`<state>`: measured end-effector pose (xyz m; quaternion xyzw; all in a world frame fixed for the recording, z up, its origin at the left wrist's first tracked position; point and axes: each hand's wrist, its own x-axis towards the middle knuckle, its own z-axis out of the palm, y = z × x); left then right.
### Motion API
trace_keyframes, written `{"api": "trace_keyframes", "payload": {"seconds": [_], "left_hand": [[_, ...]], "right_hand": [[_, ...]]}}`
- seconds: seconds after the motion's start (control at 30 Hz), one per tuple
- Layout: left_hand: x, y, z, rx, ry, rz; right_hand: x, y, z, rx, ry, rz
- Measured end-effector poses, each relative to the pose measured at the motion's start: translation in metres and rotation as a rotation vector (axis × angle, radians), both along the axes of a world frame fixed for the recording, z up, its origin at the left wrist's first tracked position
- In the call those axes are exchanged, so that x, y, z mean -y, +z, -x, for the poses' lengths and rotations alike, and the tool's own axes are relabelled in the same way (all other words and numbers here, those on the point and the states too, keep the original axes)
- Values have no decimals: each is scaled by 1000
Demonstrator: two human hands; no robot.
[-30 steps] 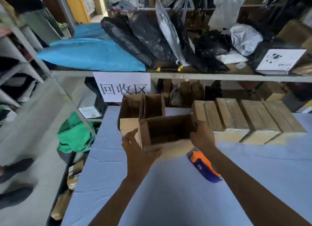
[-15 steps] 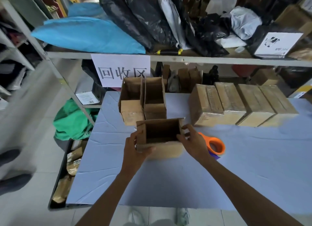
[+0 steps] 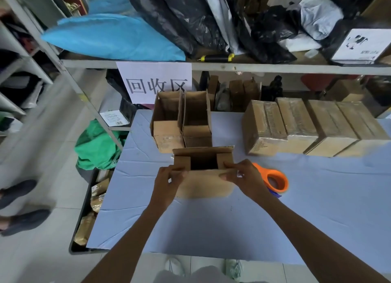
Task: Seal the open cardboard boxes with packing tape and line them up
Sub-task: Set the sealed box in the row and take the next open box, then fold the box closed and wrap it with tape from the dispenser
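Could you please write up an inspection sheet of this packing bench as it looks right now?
Surface: blue-covered table, creased.
Job's things: open box in front, side flaps folded in; two open boxes behind it; four taped boxes in a row at right; orange tape dispenser beside the right hand.
Clutter: nothing seen on the table.
Grippers: left hand and right hand grip the front box's flaps.
Cables: nothing seen.
Surroundings: shelf with bags, paper sign, green bag on the floor.

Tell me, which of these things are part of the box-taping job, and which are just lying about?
Job: held box, both hands on it (left, right); two open boxes; sealed boxes; tape dispenser.

Lying about: black bags; blue bag; green bag; paper sign.
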<state>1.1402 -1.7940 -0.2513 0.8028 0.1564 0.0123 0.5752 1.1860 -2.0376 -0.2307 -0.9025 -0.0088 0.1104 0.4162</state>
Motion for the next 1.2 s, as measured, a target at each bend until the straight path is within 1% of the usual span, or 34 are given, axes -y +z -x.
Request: {"api": "trace_keyframes", "payload": {"seconds": [0.07, 0.13, 0.2, 0.23, 0.3, 0.37, 0.43, 0.53, 0.7, 0.83, 0.97, 1.03, 1.1, 1.13, 1.17, 1.2], "left_hand": [[1, -1, -5, -18, 19, -31], [3, -1, -12, -40, 52, -23], [5, 0, -16, -21, 62, -46], [5, 1, -17, 6, 57, -60], [5, 2, -17, 61, 27, -90], [3, 1, -16, 70, 0, -115], [1, -3, -15, 66, -21, -124], [0, -8, -13, 25, -28, -151], [-1, -7, -17, -61, 19, -53], [1, -8, -23, -109, 86, -165], [5, -13, -27, -208, 68, -35], [7, -16, -28, -219, 63, -25], [7, -18, -28, -192, 74, -11], [7, -18, -28, -187, 77, -7], [7, -18, -28, -186, 75, -5], [7, -18, -29, -190, 71, -3]], "right_hand": [[-5, -4, -5, -18, -64, 4], [-11, -7, -8, -17, -130, 38], [-18, -4, -9, -10, -166, 89], [-20, -2, -9, 30, -137, 159], [-22, 2, -11, 152, -12, 344], [-23, 6, -13, 279, 111, 465], [-19, 6, -15, 337, 187, 468], [-12, 0, -12, 333, 278, 414], [-6, -6, -7, 395, 311, 391], [-5, -7, -2, 399, 348, 393], [8, -4, -1, 369, 320, 374], [16, -2, -1, 339, 248, 256], [25, -4, -2, 365, 14, 96], [31, -7, -3, 351, -133, 95], [38, -11, -5, 293, -261, 151], [47, -17, -8, 206, -338, 240]]}}
